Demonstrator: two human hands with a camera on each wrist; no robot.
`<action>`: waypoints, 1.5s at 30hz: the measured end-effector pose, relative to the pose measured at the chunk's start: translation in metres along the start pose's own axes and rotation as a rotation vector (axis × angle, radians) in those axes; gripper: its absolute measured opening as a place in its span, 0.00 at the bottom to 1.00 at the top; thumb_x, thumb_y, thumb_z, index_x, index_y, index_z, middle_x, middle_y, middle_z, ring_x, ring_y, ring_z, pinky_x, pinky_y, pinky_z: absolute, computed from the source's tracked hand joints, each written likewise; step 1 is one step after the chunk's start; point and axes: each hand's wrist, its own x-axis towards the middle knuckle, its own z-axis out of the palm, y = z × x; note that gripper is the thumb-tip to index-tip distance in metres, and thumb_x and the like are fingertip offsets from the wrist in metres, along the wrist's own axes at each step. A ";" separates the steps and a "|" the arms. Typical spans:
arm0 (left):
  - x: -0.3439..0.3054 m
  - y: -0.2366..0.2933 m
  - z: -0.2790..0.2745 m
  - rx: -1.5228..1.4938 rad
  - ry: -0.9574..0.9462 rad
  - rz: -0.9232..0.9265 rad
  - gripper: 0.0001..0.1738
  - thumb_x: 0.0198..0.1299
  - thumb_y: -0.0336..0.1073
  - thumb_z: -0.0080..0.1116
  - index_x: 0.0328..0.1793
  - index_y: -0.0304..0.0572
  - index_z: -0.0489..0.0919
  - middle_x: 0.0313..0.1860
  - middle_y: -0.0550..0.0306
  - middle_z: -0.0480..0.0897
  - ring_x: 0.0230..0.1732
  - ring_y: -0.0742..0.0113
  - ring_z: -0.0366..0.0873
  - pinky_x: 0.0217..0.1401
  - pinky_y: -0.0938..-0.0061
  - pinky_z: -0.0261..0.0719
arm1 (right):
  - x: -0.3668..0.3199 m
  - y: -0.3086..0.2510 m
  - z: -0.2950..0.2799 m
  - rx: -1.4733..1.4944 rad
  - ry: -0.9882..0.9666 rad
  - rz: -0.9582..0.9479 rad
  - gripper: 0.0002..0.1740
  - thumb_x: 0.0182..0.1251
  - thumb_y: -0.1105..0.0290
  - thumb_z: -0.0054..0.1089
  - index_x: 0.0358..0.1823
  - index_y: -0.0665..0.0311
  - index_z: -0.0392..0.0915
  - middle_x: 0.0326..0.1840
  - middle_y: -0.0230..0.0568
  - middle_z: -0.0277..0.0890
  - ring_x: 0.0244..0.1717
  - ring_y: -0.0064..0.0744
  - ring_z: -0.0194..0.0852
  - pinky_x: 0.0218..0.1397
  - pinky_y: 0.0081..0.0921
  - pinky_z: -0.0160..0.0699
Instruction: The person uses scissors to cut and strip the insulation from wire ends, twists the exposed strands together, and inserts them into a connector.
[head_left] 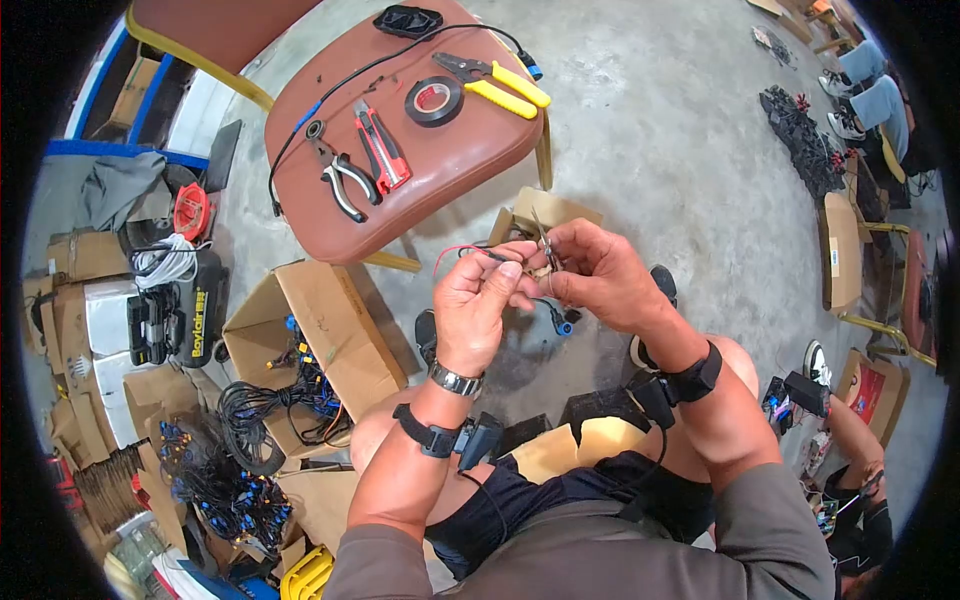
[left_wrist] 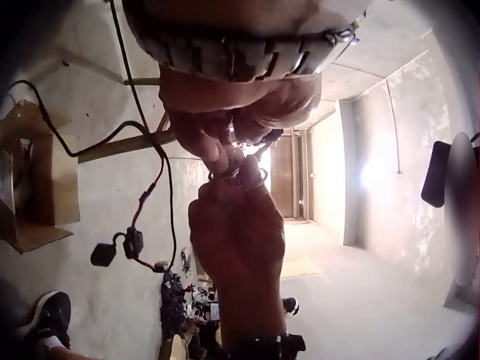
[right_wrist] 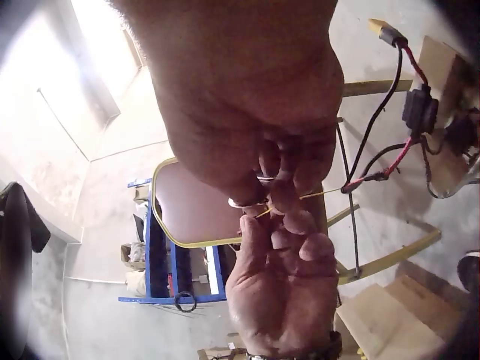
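Both hands are bunched together just on the near side of the brown chair seat (head_left: pixel 450 170). The left hand (head_left: pixel 478 305) is pinching the end of a red-and-black wire (head_left: pixel 462 250), fingers curled tight on it. The right hand (head_left: pixel 600 278) grips small scissors (head_left: pixel 545 238) with fingers through the loops, blades pointing up toward the seat. The wire's blue plug (head_left: pixel 563 325) dangles under the hands. On the seat itself: pliers (head_left: pixel 338 178), a red cutter (head_left: pixel 381 148), a tape roll (head_left: pixel 433 101) and yellow strippers (head_left: pixel 497 83).

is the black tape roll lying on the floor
No, the black tape roll lies on the brown chair seat, beside the yellow-handled pliers.
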 end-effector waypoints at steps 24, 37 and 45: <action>0.002 0.000 -0.006 0.097 0.091 0.071 0.06 0.66 0.25 0.61 0.47 0.31 0.82 0.41 0.50 0.86 0.36 0.67 0.85 0.39 0.74 0.86 | -0.007 -0.009 0.000 -0.605 -0.079 -0.284 0.25 0.46 0.70 0.76 0.48 0.63 0.76 0.32 0.36 0.73 0.31 0.30 0.75 0.35 0.28 0.77; 0.002 0.003 -0.006 0.110 0.011 -0.040 0.04 0.65 0.24 0.61 0.44 0.30 0.81 0.36 0.49 0.86 0.32 0.64 0.86 0.37 0.71 0.87 | -0.008 -0.011 -0.006 -0.653 -0.074 -0.302 0.22 0.46 0.67 0.73 0.44 0.63 0.77 0.31 0.40 0.75 0.32 0.38 0.77 0.37 0.33 0.78; 0.004 0.012 -0.009 0.195 0.008 -0.135 0.02 0.62 0.22 0.62 0.38 0.28 0.82 0.34 0.47 0.86 0.32 0.62 0.86 0.36 0.71 0.87 | -0.007 -0.008 -0.010 -0.775 -0.083 -0.350 0.22 0.44 0.65 0.72 0.42 0.63 0.77 0.31 0.42 0.77 0.34 0.44 0.79 0.38 0.36 0.79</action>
